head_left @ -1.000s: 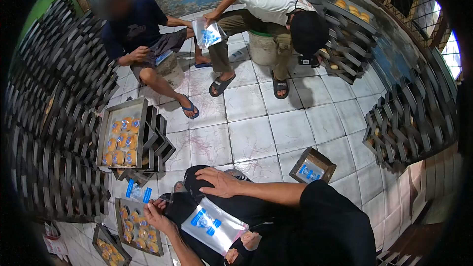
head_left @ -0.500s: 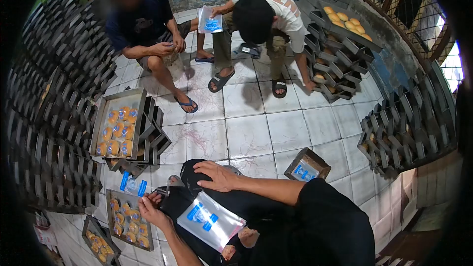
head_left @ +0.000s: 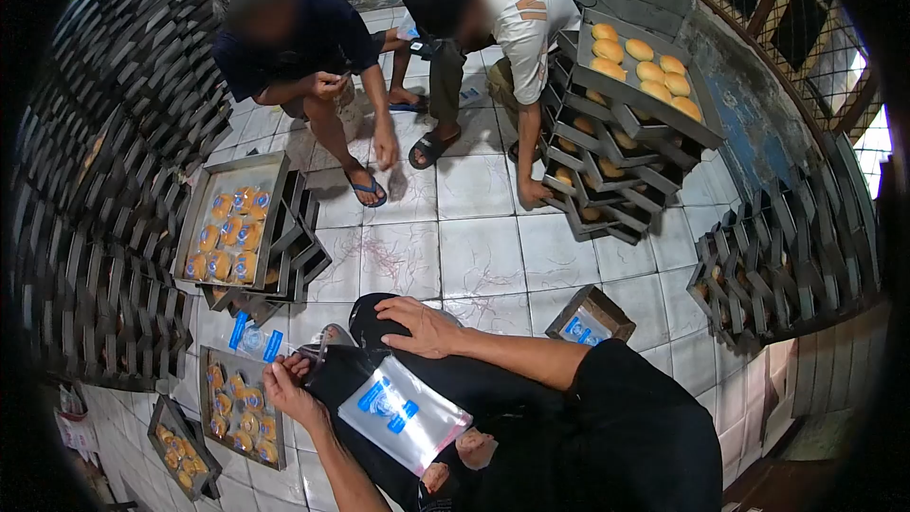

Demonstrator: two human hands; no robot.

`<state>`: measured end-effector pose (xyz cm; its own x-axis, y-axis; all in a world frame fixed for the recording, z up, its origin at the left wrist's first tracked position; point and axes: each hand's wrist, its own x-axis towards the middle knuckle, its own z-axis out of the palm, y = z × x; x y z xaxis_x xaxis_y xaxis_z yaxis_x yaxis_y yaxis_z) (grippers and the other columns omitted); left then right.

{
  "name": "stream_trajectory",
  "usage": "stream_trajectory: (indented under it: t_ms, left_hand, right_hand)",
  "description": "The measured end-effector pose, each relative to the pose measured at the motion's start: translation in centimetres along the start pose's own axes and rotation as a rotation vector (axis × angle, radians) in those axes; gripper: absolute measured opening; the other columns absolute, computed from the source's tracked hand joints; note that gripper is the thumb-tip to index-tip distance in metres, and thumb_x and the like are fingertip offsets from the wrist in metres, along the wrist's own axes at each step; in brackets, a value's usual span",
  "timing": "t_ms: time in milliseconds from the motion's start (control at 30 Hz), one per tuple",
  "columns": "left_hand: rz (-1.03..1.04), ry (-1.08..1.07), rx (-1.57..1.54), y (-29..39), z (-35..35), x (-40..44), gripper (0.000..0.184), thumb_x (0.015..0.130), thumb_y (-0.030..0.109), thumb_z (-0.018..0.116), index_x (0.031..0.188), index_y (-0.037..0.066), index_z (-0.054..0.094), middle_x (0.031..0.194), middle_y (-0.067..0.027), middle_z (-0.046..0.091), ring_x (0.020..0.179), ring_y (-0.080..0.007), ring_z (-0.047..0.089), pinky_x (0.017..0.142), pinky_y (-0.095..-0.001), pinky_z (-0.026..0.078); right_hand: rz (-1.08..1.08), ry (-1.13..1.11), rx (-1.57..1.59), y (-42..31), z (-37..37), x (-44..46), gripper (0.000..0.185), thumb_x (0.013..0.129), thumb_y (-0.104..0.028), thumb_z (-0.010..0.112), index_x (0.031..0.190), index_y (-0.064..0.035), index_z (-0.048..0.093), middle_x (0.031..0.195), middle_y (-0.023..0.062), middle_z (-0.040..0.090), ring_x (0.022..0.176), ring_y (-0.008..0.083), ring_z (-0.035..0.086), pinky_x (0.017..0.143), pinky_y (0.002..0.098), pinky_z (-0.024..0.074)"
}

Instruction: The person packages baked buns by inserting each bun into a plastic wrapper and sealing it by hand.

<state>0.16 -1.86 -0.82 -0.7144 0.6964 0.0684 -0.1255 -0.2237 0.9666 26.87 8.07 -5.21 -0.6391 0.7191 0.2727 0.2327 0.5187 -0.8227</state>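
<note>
Between the fingertips of my left hand (head_left: 292, 389), closed in a pinch, is one clear plastic bag (head_left: 254, 339) with blue printing, held out left of my knee. My right hand (head_left: 419, 326) lies on my dark-clothed knee, fingers spread, holding nothing. A stack of clear plastic bags (head_left: 422, 429) with blue print rests on my lap below it. Below my left hand, on the floor, a metal tray (head_left: 275, 463) carries several buns in printed wrapping. A smaller tray (head_left: 156, 417) of buns sits beside it.
Stacked trays with wrapped buns (head_left: 220, 270) stand ahead left. A seated person (head_left: 294, 47) and another bending person (head_left: 517, 19) are opposite. A tilted stack of bun trays (head_left: 621, 90) is at the right. A small box (head_left: 616, 313) holds printed bags. Tall tray stacks (head_left: 85, 275) line the left.
The bending person has leaned left, and the right-hand bun-tray stack has shifted left and toward me. The seated person's one hand has lowered toward the floor. My hands stay nearly still.
</note>
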Motion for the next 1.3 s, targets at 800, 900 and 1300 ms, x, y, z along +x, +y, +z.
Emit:
stream_trajectory:
  t_ms: [800, 900, 1300]
  left_hand:
    - [0.05, -0.016, 0.029, 0.3, 0.22, -0.15, 0.023, 0.109, 0.023, 0.051, 0.107, 0.0, 0.056, 0.089, -0.0122, 0.068, 0.074, -0.0151, 0.066, 0.068, -0.0262, 0.052]
    - [0.039, -0.023, 0.022, 0.15, 0.03, -0.08, 0.023, 0.109, 0.023, 0.051, 0.108, 0.0, 0.056, 0.09, -0.0124, 0.069, 0.075, -0.0153, 0.066, 0.068, -0.026, 0.052]
    - [0.026, -0.009, 0.023, -0.43, -0.64, 0.06, 0.025, 0.109, 0.023, 0.05, 0.11, -0.001, 0.058, 0.089, -0.0126, 0.07, 0.075, -0.0156, 0.067, 0.071, -0.0271, 0.052]
  right_hand:
    - [-0.006, -0.004, -0.03, -0.06, -0.17, 0.2, 0.046, 0.094, -0.029, 0.067, 0.125, 0.004, 0.059, 0.14, 0.0199, 0.053, 0.131, 0.0351, 0.051, 0.113, 0.0436, 0.0381]
    - [-0.004, -0.001, -0.028, 0.05, -0.02, 0.16, 0.046, 0.094, -0.029, 0.067, 0.125, 0.004, 0.059, 0.14, 0.0198, 0.053, 0.131, 0.0351, 0.05, 0.113, 0.0435, 0.0378]
    - [-0.005, 0.021, -0.034, 0.01, 0.03, 0.08, 0.045, 0.093, -0.031, 0.068, 0.123, 0.0028, 0.061, 0.14, 0.0186, 0.054, 0.131, 0.0352, 0.051, 0.112, 0.0433, 0.0396]
